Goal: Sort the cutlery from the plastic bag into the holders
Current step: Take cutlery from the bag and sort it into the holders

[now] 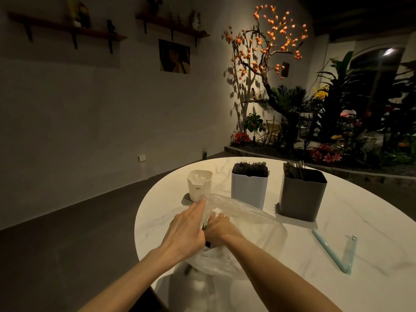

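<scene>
Currently both hands are together at lower centre of frame, on the clear plastic bag [238, 224] lying on the white marbled surface [315, 278]. Left hand [184, 230] lies over the bag's near-left side, fingers extended toward its far edge, thumb tucked against the other hand. Right hand [217, 229] has fingers curled, gripping the bag film; something dark [207, 244] shows under it, can't tell what. Right of the bag: a pale blue angled piece [331, 251] lying flat. Beyond the bag, a row of three holders: white holder [199, 186] at left, just beside the bag; light blue holder [249, 190] in the middle, packed with dark cutlery [250, 168]; dark grey holder [302, 194] at right, cutlery handles sticking up. Upper right: plants [326, 122].
</scene>
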`<state>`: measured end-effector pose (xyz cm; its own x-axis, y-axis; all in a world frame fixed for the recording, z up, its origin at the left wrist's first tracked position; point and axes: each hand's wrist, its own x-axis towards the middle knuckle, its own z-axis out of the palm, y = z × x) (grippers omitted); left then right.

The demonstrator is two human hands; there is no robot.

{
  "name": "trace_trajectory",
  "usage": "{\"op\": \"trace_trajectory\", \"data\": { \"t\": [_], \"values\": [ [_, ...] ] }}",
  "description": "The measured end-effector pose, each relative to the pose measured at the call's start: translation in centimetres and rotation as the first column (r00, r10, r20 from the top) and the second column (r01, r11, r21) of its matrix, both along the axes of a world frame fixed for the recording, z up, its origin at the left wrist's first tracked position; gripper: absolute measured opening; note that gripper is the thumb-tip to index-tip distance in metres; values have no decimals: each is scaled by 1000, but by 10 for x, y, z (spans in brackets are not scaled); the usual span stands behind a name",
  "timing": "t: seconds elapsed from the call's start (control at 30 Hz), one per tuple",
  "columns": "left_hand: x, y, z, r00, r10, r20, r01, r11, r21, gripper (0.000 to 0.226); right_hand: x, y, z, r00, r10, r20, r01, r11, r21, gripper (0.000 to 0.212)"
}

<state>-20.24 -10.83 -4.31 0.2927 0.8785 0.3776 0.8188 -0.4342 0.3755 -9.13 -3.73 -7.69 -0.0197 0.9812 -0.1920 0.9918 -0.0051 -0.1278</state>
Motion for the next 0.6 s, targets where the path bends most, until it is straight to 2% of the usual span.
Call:
{"op": "trace_trajectory", "data": {
  "t": [0.07, 0.2, 0.27, 0.37, 0.43, 0.53, 0.6],
  "values": [
    [1, 0, 1, 1000, -8, -10, 8, 1000, 3, 78, 1, -1, -2, 1000, 24, -6, -24, 1000, -11, 62],
    [3, 2, 1, 1000, 3, -12, -3, 1000, 3, 74, 13, 1, 9, 998, 56, -35, -53, 994, 93, 41],
    [4, 4, 1, 1000, 9, -4, -9, 1000, 2, 73, 14, 5, 10, 995, 86, -45, -80, 991, 108, 42],
    [7, 4, 1, 1000, -2, -2, 2, 1000, -6, 72, 19, 3, 3, 998, 69, -11, -69, 997, 17, 52],
    [8, 5, 1, 1000, -9, -9, 9, 1000, -14, 74, 25, 1, 2, 994, 108, 28, -107, 994, -27, 46],
    [7, 9, -2, 1000, -3, -5, 3, 1000, -26, 78, 25, -5, 5, 987, 142, -81, -145, 989, -42, 35],
    [7, 11, -4, 1000, -4, 3, 4, 1000, -29, 78, 22, -8, 12, 975, 175, -139, -186, 980, -74, 37]
  ]
}}
